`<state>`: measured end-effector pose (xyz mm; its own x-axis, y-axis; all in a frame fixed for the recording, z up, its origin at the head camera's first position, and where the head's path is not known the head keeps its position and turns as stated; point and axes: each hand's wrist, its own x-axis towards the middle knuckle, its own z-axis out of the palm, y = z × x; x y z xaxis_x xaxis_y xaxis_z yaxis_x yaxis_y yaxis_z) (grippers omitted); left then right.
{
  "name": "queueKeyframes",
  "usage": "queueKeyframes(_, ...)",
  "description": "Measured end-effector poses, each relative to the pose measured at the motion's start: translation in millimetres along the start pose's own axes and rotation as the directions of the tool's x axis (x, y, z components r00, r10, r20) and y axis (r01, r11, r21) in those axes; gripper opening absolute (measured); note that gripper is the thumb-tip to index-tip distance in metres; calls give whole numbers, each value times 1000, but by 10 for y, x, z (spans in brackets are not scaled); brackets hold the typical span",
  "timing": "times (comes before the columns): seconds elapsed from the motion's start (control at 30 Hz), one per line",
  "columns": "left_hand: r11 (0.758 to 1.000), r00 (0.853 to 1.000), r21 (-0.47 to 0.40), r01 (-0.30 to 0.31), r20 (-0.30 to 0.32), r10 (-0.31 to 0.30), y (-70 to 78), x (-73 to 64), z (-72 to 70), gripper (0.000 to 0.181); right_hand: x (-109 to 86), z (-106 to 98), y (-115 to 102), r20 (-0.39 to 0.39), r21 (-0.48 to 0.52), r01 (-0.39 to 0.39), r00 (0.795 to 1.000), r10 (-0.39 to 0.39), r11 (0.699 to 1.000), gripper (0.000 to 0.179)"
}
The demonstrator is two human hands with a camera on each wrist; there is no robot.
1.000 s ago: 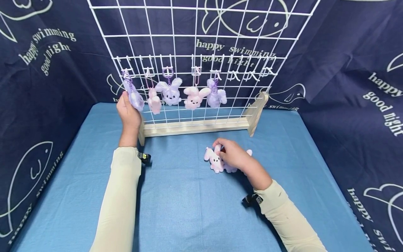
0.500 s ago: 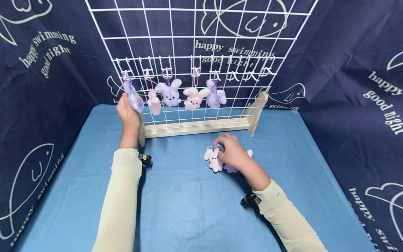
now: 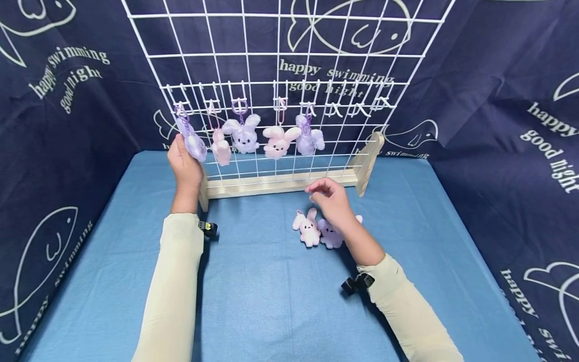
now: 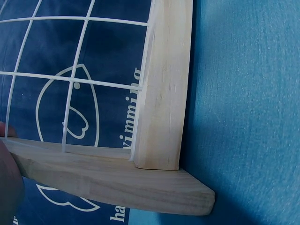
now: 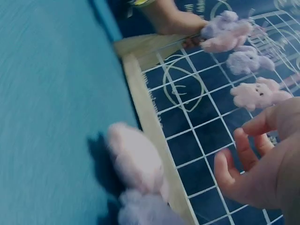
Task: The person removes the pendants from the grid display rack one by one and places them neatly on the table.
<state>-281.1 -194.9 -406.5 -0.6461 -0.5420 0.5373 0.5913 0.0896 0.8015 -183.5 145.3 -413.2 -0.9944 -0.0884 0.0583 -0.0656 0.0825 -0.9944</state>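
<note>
My left hand (image 3: pixel 184 161) grips the left wooden side of the white wire rack (image 3: pixel 280 187), beside a hanging lilac plush bunny keychain (image 3: pixel 193 143); in the left wrist view only part of the hand shows at the left edge, by the wooden support (image 4: pixel 161 93). My right hand (image 3: pixel 332 201) is raised off the table in front of the rack's base, fingers loosely curled, with nothing seen in them. Below it a pink plush bunny keychain (image 3: pixel 309 232) and a second lilac bunny keychain (image 3: pixel 331 236) lie side by side on the blue cloth, the lilac one partly hidden by the wrist.
Several pink and lilac bunny keychains hang in a row from white hooks, among them a pink bunny (image 3: pixel 278 142). Three further hooks (image 3: pixel 359 109) sit to their right. A dark fish-print cloth (image 3: pixel 497 100) surrounds the blue-covered table (image 3: pixel 262 301).
My right hand has lifted away from the two bunnies on the table and moved forward, toward the rack, leaving both bunnies where they lay. My left hand stays in place.
</note>
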Motion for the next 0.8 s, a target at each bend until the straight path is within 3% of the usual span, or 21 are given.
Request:
queueKeyframes(0.07,1000,1000,-8,0,6,0,-3,3,1,47,21,-18,-41,54,213,-95,995,85,972,16)
queueKeyframes(0.13,1000,1000,-10,-2,3,2,-12,11,0,47,49,-41,-70,139,392,-203,977,161,897,20)
queueKeyframes(0.2,1000,1000,-12,-3,-1,3,-12,15,1,47,76,-59,-95,217,487,-284,955,200,826,23)
queueKeyframes(0.3,1000,1000,-19,0,-4,-1,-16,23,4,47,113,-72,-111,307,561,-356,928,211,748,29)
queueKeyframes(0.4,999,1000,-32,5,-3,-5,-7,22,7,47,129,-68,-130,351,624,-388,915,200,679,33)
queueKeyframes(0.47,1000,1000,-25,4,-6,-4,-2,22,10,46,138,-62,-136,376,678,-399,910,175,617,36)
queueKeyframes(0.6,1000,1000,-8,5,-13,-5,4,18,17,46,156,-57,-132,419,763,-394,905,71,512,42)
queueKeyframes(0.7,1000,1000,-4,6,-13,-6,6,12,20,47,166,-46,-140,445,802,-393,896,-11,449,52)
queueKeyframes(0.8,1000,1000,-12,5,-9,-5,5,8,18,47,179,-11,-173,436,830,-375,898,-59,413,58)
